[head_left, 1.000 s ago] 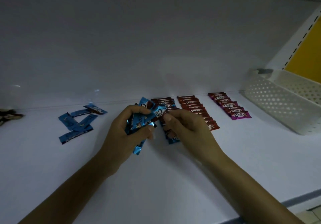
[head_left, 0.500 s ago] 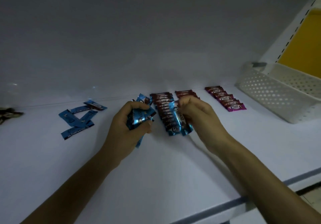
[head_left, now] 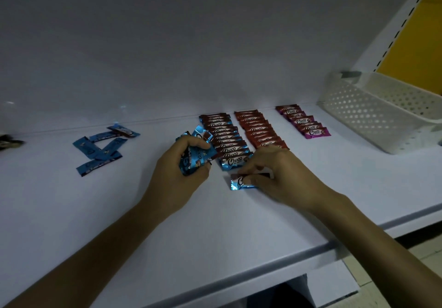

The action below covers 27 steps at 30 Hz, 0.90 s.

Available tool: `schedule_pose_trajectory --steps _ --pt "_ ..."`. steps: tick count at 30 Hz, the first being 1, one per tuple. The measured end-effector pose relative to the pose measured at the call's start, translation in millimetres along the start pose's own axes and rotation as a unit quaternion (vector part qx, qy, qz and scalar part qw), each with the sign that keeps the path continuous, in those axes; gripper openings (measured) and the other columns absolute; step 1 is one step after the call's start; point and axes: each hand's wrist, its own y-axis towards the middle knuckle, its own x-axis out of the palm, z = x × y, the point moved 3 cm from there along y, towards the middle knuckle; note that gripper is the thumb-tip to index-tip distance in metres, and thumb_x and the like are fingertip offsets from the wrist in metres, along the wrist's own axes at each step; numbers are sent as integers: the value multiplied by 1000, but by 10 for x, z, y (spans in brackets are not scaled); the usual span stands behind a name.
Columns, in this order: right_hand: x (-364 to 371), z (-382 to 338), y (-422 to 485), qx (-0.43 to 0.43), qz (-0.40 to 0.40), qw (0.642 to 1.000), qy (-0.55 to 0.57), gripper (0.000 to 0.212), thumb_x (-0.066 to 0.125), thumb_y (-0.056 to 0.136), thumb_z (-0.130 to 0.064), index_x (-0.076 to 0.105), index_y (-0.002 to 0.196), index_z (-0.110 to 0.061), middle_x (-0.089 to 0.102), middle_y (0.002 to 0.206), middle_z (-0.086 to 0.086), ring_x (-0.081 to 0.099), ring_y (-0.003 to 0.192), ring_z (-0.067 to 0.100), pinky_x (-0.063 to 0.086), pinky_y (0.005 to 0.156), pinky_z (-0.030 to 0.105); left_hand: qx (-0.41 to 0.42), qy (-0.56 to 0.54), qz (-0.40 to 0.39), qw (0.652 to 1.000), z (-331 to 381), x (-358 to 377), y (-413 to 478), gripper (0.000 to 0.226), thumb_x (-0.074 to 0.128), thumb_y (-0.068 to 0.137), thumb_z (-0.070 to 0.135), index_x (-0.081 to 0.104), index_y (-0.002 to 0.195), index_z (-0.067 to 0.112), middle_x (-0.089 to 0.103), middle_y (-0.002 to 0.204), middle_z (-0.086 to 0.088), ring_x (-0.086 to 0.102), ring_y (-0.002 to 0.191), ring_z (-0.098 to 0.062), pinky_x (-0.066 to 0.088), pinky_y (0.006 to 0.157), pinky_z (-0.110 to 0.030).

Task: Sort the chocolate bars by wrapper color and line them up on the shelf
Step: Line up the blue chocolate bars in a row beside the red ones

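The blue foil-wrapped chocolate bar [head_left: 235, 184] is down flat on the white shelf [head_left: 143, 212], just in front of the near end of the row of blue-edged Choco bars [head_left: 222, 135]. The right hand [head_left: 279, 174] is on top of it, fingers curled, fingertips [head_left: 247, 180] pinching the wrapper and covering its right part. The row itself runs overlapped, back toward the rear wall.

Over to the left hand [head_left: 177, 171]: fingers and thumb are wrapped tight round a crumpled bundle of blue bars [head_left: 197, 156], held right up against the left side of that row.

Moving right, there's a row of red-wrapped bars [head_left: 258, 129] running alongside, its near end just behind the right hand's knuckles. Further right sits a shorter row of magenta-wrapped bars [head_left: 302, 122]. Beyond that is a white perforated plastic basket [head_left: 358, 114], tilted, with a yellow panel [head_left: 416, 44] behind it.

Way out left, well apart from the rows, is a loose scatter of blue bars [head_left: 102, 147], lying crossed over one another.
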Motion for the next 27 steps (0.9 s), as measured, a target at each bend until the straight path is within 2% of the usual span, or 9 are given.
schedule_pose_trajectory --steps 4,7,9,12,18,25,27 --pt "-39 39 -41 15 11 999 -50 26 70 83 -31 73 106 -19 69 102 0 59 94 14 50 78 35 -1 0 -2 1000 -17 1 9 33 67 81 -4 58 101 20 61 113 5 63 94 -11 56 75 -26" --pt "-85 97 -77 31 -17 996 -79 28 68 84 -35 72 110 -24 67 104 -5 54 99 13 47 81 39 -2 -4 -4 1000 -9 6 7 32 67 82 -4 58 101 21 61 113 5 63 96 -11 56 73 -23" --pt "-85 96 -90 45 -24 996 -80 27 70 83 -35 72 108 -26 66 104 -6 52 101 13 45 82 39 -1 -6 -12 1000 -1 19 1 33 66 82 -4 57 100 22 60 113 6 63 97 -14 55 73 -21" --pt "-74 70 -70 47 10 996 -80 24 74 80 -31 73 103 -26 67 102 -5 54 100 16 43 80 37 6 -1 -16 1000 9 22 -10 34 66 82 -5 57 100 23 59 111 10 62 95 -11 55 73 -20" --pt "-38 50 10 60 70 986 -137 22 71 82 -32 71 103 -26 64 105 -5 51 102 16 24 76 27 14 0 -17 1000 19 26 -16 37 66 82 -7 57 99 24 60 110 10 64 93 -9 54 71 -19" --pt "9 43 92 61 90 984 -141 25 70 84 -32 70 107 -23 65 106 -2 54 101 17 29 77 26 44 -10 -43 998 105 45 -33 47 63 81 -14 57 107 24 60 111 12 63 96 -1 52 69 -13" --pt "-6 -63 111 75 115 988 -63 19 64 89 -29 71 104 -19 68 100 0 56 91 14 37 72 25 53 -3 -48 997 149 49 -32 60 60 81 -18 55 116 30 59 112 16 63 93 2 51 69 -12"
